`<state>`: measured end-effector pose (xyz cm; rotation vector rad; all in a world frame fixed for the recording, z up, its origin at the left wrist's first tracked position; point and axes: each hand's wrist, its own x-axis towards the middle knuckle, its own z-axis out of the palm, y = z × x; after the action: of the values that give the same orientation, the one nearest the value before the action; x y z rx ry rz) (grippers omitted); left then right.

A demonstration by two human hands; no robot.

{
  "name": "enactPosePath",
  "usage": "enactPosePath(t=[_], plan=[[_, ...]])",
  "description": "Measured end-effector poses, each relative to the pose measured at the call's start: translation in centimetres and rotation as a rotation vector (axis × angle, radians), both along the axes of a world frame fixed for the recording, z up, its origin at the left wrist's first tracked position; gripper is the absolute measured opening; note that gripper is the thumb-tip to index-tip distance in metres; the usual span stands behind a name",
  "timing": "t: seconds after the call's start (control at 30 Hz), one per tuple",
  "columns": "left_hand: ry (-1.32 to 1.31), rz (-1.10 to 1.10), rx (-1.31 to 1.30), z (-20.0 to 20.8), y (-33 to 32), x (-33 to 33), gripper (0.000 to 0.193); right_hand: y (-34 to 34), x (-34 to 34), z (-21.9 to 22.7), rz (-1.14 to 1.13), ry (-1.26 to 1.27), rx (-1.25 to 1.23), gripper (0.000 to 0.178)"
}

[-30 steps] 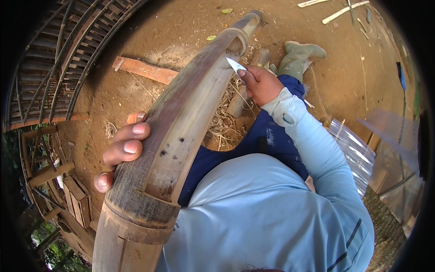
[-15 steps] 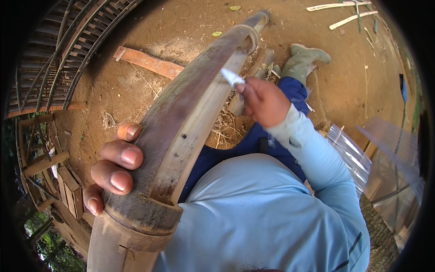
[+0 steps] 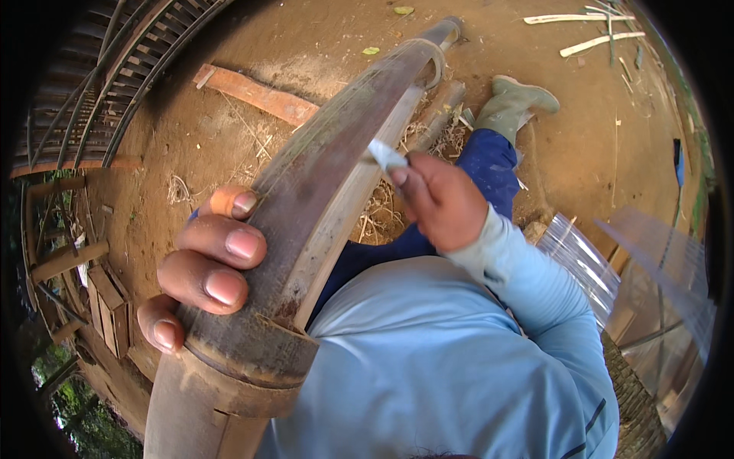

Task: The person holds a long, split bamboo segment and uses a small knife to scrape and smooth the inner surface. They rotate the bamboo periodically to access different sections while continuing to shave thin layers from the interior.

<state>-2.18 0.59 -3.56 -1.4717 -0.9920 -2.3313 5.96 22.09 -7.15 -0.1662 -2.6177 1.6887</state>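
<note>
A thick brown bamboo pole point(image 3: 336, 145) slants from the lower left to the top middle, with a long pale strip opened along its right side. Across its lower end, below a ringed joint, my left hand point(image 3: 218, 252) is closed round the bamboo, fingers lying over the top; its thumb is hidden. An orange band circles one fingertip. My right hand point(image 3: 443, 200) is closed on a small pale, pointed piece point(image 3: 387, 155), somewhat blurred, whose tip lies over the edge of the pale strip. What the fist hides of this piece I cannot make out.
My boot point(image 3: 511, 103) and blue trousers are beyond the right hand. A reddish plank point(image 3: 256, 93) and shavings lie on the dirt ground. Slatted bamboo point(image 3: 115, 84) stands at the upper left, clear plastic sheeting point(image 3: 582, 264) at the right, pale strips point(image 3: 600, 44) at the top right.
My left hand has shifted a little up and to the right with the bamboo. My right hand and its pale piece have moved slightly down along the pale strip, toward me.
</note>
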Motion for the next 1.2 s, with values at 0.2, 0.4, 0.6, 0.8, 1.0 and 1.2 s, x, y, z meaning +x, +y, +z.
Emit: enactPosePath(t=[0.2,0.4,0.6,0.8,1.0,1.2], plan=[[-0.019,0.036,-0.008,0.9,0.3,1.1,0.035,1.4,-1.4,-1.7,-0.143,-0.165,-0.134,0.026],[-0.001,0.017,-0.001,0.3,0.0,0.5,0.037,-0.2,0.3,0.2,-0.103,-0.186,-0.188,0.026],[0.044,0.032,0.007,-0.2,0.1,0.2,0.037,-1.5,1.4,1.7,-0.005,-0.106,-0.076,0.030],[0.038,-0.032,0.009,-0.1,-0.2,-0.1,0.037,-0.4,0.3,0.0,-0.080,-0.175,-0.212,0.027],[0.049,-0.010,-0.024,0.1,-0.3,-0.2,0.036,0.3,-0.4,0.2,-0.021,-0.174,-0.238,0.030],[0.013,0.017,-0.008,0.1,-0.3,0.5,0.035,-1.6,1.9,3.0,0.132,-0.092,-0.114,0.031]])
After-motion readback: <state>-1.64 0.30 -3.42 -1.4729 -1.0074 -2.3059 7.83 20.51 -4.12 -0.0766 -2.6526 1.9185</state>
